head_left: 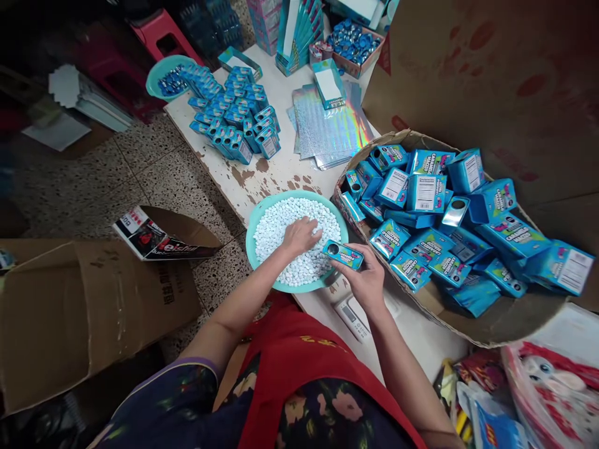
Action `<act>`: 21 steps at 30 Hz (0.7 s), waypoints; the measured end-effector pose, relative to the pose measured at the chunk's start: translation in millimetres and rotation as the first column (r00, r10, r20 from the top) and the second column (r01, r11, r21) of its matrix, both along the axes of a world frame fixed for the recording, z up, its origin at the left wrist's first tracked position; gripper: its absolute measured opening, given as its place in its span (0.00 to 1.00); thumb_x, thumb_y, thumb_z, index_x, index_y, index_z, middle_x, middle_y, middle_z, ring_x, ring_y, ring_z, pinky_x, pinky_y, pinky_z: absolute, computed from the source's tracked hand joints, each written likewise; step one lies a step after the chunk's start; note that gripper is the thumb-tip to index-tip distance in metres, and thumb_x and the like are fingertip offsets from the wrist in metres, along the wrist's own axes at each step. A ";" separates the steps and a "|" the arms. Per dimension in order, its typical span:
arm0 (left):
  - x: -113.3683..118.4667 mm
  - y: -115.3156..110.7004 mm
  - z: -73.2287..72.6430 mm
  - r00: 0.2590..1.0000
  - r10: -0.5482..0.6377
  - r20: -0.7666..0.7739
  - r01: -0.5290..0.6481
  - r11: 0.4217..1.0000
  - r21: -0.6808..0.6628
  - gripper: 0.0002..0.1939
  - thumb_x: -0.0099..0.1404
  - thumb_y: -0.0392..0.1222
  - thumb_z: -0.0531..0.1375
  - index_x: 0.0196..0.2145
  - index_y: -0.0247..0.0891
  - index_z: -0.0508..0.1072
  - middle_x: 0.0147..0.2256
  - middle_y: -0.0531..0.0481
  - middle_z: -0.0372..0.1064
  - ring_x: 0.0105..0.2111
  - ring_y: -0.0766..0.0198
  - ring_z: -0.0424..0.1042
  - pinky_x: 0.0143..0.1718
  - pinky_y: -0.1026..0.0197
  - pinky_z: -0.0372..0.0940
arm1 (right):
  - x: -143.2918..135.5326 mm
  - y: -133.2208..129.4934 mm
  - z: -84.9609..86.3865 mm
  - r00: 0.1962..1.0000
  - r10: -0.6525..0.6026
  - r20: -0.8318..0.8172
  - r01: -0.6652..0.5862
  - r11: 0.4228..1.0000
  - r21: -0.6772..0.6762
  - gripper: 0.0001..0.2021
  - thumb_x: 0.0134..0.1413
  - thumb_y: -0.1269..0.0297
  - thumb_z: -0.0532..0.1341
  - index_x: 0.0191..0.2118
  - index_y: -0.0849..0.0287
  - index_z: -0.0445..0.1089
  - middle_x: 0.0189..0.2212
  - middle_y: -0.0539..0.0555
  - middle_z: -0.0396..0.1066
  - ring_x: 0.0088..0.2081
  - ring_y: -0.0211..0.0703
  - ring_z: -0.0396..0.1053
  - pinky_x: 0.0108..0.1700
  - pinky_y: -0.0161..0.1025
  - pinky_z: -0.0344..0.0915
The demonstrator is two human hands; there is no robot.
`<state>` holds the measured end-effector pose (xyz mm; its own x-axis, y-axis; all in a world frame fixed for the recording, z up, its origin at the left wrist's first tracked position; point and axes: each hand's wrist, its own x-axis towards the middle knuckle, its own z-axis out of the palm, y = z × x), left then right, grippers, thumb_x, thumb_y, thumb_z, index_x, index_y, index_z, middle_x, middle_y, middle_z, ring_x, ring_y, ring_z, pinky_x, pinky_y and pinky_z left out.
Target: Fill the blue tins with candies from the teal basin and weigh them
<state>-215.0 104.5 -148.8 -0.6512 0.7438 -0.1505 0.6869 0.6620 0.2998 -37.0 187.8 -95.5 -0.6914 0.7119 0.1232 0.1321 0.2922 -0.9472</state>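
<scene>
A turquoise bowl [251,244] full of small white candies [276,231] sits at the near edge of the worn white table. My left hand [301,238] reaches into the candies, its fingertips partly among them; whether they hold any is hidden. My right hand [365,274] grips a small blue candy box [343,255] over the bowl's right rim, with the round opening at the box's left end. To the right, a large cardboard carton [416,307] holds many similar blue boxes [428,193].
Rows of blue boxes [234,112] stand at the table's far left, beside holographic sheets [322,128]. A white scale [353,318] lies below the bowl. Behind are a bowl of blue wrapped pieces [171,81] and a tray of blue caps [353,43]. Open cartons [126,318] stand left.
</scene>
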 end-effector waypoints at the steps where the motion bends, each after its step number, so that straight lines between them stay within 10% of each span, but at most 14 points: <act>1: -1.0 -1.9 -1.7 0.998 0.048 0.028 -0.050 0.997 0.051 0.15 0.67 0.50 0.52 0.40 0.40 0.74 0.41 0.43 0.70 0.42 0.52 0.70 0.39 0.56 0.62 | 0.1 0.0 -0.8 1.000 -0.009 0.007 0.009 1.000 0.003 0.16 0.45 0.58 0.71 0.42 0.54 0.73 0.39 0.52 0.71 0.41 0.45 0.71 0.44 0.43 0.68; 4: -4.3 -7.4 -1.7 0.951 0.199 0.237 -0.264 0.921 0.286 0.12 0.64 0.49 0.55 0.31 0.39 0.72 0.32 0.49 0.70 0.36 0.58 0.70 0.37 0.60 0.62 | -2.7 -0.2 -0.2 1.000 -0.015 0.028 0.015 1.000 0.024 0.17 0.44 0.58 0.71 0.42 0.54 0.73 0.39 0.52 0.71 0.41 0.45 0.71 0.44 0.43 0.68; 7: -4.4 -13.2 11.8 0.721 0.238 0.651 -0.609 0.665 0.431 0.14 0.61 0.51 0.57 0.26 0.39 0.67 0.22 0.54 0.63 0.24 0.66 0.64 0.26 0.64 0.59 | -10.0 -2.2 2.5 0.999 -0.003 0.042 0.000 0.998 0.069 0.16 0.45 0.58 0.71 0.41 0.54 0.73 0.38 0.52 0.72 0.41 0.46 0.71 0.45 0.44 0.68; 12: 7.3 -20.3 58.7 0.309 -0.193 0.931 -0.895 0.271 0.353 0.15 0.56 0.53 0.61 0.28 0.39 0.64 0.22 0.56 0.60 0.15 0.73 0.55 0.15 0.68 0.46 | -27.8 -14.1 6.4 0.992 0.095 0.081 -0.107 0.980 0.166 0.15 0.47 0.61 0.70 0.42 0.54 0.72 0.39 0.54 0.72 0.42 0.48 0.71 0.46 0.45 0.67; 21: 23.7 -20.3 86.0 0.452 -0.259 0.854 -0.876 0.051 0.479 0.11 0.55 0.47 0.59 0.27 0.40 0.60 0.24 0.56 0.59 0.22 0.68 0.67 0.26 0.63 0.66 | -48.0 -34.0 13.4 0.973 0.158 0.167 -0.198 0.946 0.256 0.15 0.47 0.63 0.69 0.43 0.54 0.72 0.40 0.56 0.74 0.44 0.53 0.71 0.46 0.48 0.66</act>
